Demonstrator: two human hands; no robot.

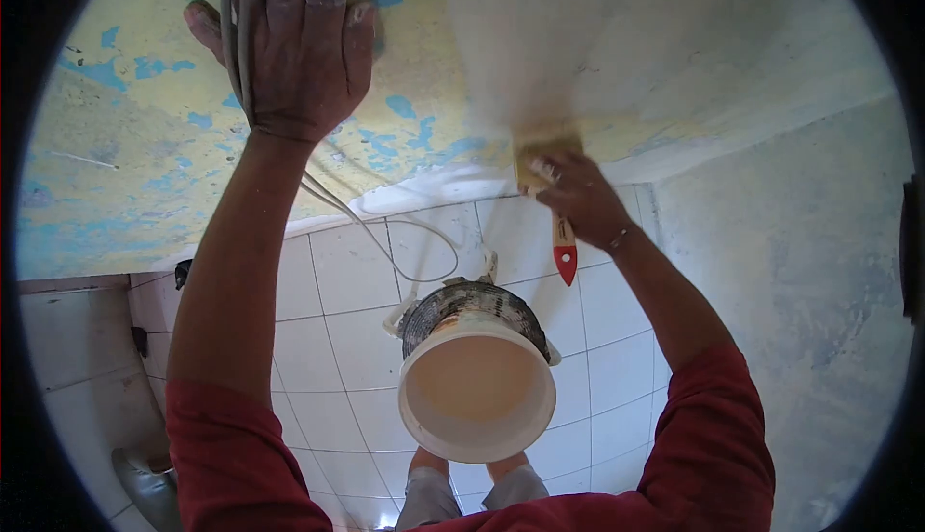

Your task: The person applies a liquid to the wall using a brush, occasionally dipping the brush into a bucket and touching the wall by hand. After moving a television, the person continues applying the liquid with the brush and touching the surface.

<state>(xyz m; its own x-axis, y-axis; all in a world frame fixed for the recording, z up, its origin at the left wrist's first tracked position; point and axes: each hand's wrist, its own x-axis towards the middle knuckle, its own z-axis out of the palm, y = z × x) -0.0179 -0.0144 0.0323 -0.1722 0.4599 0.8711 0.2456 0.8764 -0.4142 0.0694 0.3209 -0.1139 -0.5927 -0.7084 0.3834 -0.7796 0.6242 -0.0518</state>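
Note:
My left hand lies against the patchy yellow and blue wall, fingers spread. A pale cable runs up along the back of this hand and trails down toward the floor. In my right hand is a wide paintbrush, its wooden handle ending in a red tip that points down. Its bristles meet the lower part of the wall, where the surface around and above looks whitish and smeared. Below, between my arms, stands a white bucket holding a pale, cream-coloured liquid.
The bucket appears to rest on a round support with a dark patterned cover. White floor tiles spread beneath it. A grey, mottled wall rises at the right. A dark rounded object is at the lower left.

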